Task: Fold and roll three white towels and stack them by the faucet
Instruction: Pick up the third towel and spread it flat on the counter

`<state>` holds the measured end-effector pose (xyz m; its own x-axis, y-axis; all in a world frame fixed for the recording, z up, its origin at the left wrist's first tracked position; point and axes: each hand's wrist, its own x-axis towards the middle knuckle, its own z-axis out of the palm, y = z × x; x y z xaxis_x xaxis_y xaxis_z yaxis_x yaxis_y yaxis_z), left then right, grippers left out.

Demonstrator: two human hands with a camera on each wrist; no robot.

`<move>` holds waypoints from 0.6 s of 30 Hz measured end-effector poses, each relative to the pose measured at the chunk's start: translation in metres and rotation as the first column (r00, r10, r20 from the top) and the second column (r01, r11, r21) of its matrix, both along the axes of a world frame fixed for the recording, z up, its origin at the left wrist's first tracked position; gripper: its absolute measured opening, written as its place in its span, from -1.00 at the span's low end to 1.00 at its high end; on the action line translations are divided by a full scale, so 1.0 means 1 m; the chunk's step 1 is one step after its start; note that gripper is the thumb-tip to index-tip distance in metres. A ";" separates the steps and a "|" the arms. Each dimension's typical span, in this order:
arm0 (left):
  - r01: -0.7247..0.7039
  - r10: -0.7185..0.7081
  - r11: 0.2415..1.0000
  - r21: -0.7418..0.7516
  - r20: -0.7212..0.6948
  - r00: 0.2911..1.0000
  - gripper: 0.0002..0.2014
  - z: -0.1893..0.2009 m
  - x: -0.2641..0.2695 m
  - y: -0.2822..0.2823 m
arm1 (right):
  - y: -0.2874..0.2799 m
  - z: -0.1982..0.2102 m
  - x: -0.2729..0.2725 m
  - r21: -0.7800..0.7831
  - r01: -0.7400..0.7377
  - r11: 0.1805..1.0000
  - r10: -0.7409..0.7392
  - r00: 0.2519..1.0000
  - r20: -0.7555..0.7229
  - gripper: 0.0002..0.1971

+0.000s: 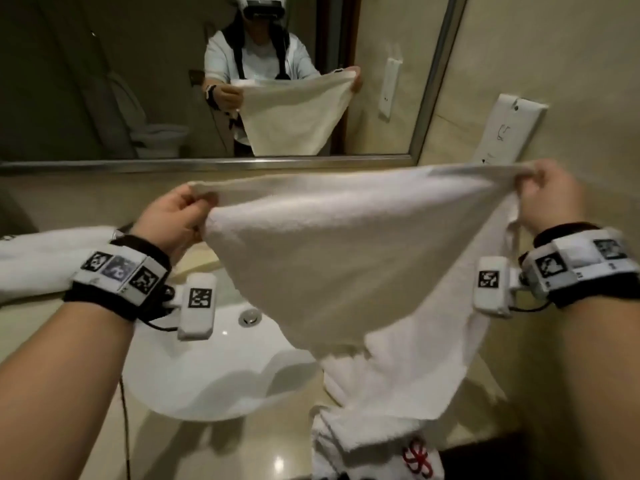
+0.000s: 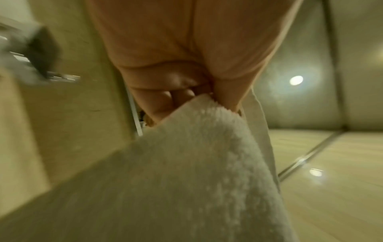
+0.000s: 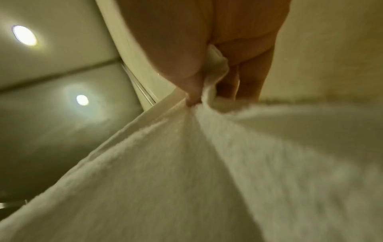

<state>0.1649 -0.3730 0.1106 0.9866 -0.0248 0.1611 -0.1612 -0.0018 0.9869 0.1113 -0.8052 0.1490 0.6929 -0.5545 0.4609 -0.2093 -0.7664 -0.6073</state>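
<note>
mirror (image 1: 104, 81) on wall | sink (image 1: 207, 375) below | wall panel (image 1: 509, 133) right

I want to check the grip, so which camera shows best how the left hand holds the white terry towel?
The left wrist view: the left hand pinches the white terry towel at its corner. The head view shows knuckles; the right wrist view, nothing.

Black wrist straps (image 1: 117, 271) with white tagged camera boxes (image 1: 197, 306)

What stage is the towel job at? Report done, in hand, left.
Done: no rolled towel shows. In hand: left hand and right hand pinch the top corners of one white towel over the sink. Left: towels on the counter, left and front.
</note>
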 end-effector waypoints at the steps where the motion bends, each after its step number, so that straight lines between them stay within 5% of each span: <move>1: 0.010 -0.010 1.000 -0.014 0.052 0.999 -0.76 0.014 0.009 -0.002 | -0.002 0.017 0.007 -0.001 0.009 1.000 -0.009 0.997 0.073 -0.80; 4: 0.049 -0.050 0.999 0.012 0.092 0.995 -0.79 0.036 0.036 -0.008 | 0.000 0.046 0.034 -0.044 0.002 0.999 0.002 0.996 0.094 -0.75; 7: 0.052 -0.050 0.994 0.098 -0.020 0.999 -0.74 0.016 0.075 -0.013 | 0.004 0.027 0.076 -0.059 -0.018 0.998 0.012 0.996 -0.091 -0.66; 13: 0.034 0.040 0.974 0.225 -0.318 0.947 -0.73 -0.095 0.178 -0.018 | 0.004 -0.078 0.167 -0.045 -0.078 0.996 0.048 0.885 -0.463 -0.75; 18: 0.078 0.114 0.923 0.377 -0.459 0.881 -0.77 -0.177 0.246 -0.021 | -0.003 -0.156 0.230 -0.032 -0.066 0.997 0.034 0.794 -0.607 -0.79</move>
<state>0.4111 -0.3945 -0.0666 0.9424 0.0300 -0.3332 0.3187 -0.3834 0.8669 0.3412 -0.8086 -0.0067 0.8654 -0.4997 -0.0373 -0.4825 -0.8109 -0.3310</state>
